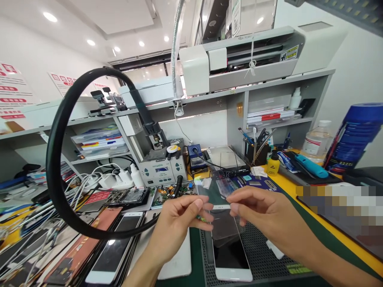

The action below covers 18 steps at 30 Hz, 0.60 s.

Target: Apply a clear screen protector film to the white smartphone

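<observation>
In front of me, both hands are raised over a white-framed phone (pixel 230 255) lying face up. Between them is a thin clear sheet (pixel 216 190) that looks like a screen protector. The thumb and forefinger of my right hand (pixel 271 213) pinch its right side. My left hand (pixel 176 221) is closed by its left side with thumb and forefinger together; the exact contact is hard to make out. The phone's dark screen shows a faint paler rectangle, possibly a reflection. Under the phone lies a dark perforated mat (pixel 260 255).
Left of the hands lie another white phone (pixel 116 247), stacked phone parts and a tangle of white cables (pixel 86 179). A black hose (pixel 54 159) loops from a soldering station (pixel 160 169). Behind stand a tool holder (pixel 255 153), a yellow bottle (pixel 273 164) and a clear bottle (pixel 317 139).
</observation>
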Each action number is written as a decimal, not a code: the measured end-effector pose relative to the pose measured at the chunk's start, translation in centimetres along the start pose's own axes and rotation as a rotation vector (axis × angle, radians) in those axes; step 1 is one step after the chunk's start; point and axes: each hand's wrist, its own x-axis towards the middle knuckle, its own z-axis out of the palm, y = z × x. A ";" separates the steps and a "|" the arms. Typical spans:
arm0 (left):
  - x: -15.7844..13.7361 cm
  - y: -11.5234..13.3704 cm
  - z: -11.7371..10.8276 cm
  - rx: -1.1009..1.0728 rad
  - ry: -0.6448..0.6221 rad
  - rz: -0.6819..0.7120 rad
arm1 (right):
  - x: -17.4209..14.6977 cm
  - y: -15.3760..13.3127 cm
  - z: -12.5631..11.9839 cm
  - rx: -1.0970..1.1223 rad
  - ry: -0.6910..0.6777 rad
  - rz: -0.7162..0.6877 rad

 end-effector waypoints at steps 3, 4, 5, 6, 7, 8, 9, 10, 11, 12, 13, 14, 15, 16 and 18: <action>0.0 -0.2 -0.1 0.002 -0.014 0.006 | -0.1 0.0 0.1 -0.029 0.026 -0.013; 0.0 -0.2 -0.1 0.003 -0.017 0.006 | -0.1 -0.1 0.2 -0.039 0.031 -0.016; -0.1 -0.2 -0.1 0.004 -0.021 0.005 | -0.1 -0.1 0.2 -0.050 0.033 -0.018; -0.1 -0.2 -0.1 0.006 -0.024 0.004 | -0.1 -0.1 0.2 -0.064 0.034 -0.017; -0.1 -0.1 -0.1 0.011 -0.028 0.003 | -0.1 -0.2 0.2 -0.079 0.032 -0.017; -0.1 -0.1 -0.1 0.017 -0.032 0.000 | 0.0 -0.2 0.2 -0.093 0.031 -0.015; -0.1 0.0 -0.1 0.024 -0.036 -0.002 | 0.0 -0.3 0.2 -0.104 0.032 -0.013; -0.2 0.0 -0.1 0.029 -0.039 -0.002 | 0.0 -0.3 0.2 -0.112 0.031 -0.010; -0.2 0.1 0.0 0.031 -0.041 0.002 | 0.0 -0.3 0.2 -0.117 0.029 -0.009; -0.2 0.1 0.0 0.031 -0.041 0.005 | 0.0 -0.3 0.2 -0.120 0.028 -0.009; -0.2 0.1 0.1 0.028 -0.038 0.010 | 0.0 -0.2 0.2 -0.126 0.027 -0.010; -0.2 0.2 0.2 0.027 -0.033 0.015 | 0.0 -0.1 0.2 -0.133 0.027 -0.012; -0.3 0.2 0.3 0.031 -0.027 0.019 | 0.0 0.0 0.2 -0.142 0.032 -0.015; -0.3 0.2 0.4 0.038 -0.017 0.021 | -0.1 0.1 0.3 -0.149 0.040 -0.020; -0.2 0.3 0.6 0.057 0.014 0.026 | -0.2 0.4 0.4 -0.152 0.060 -0.039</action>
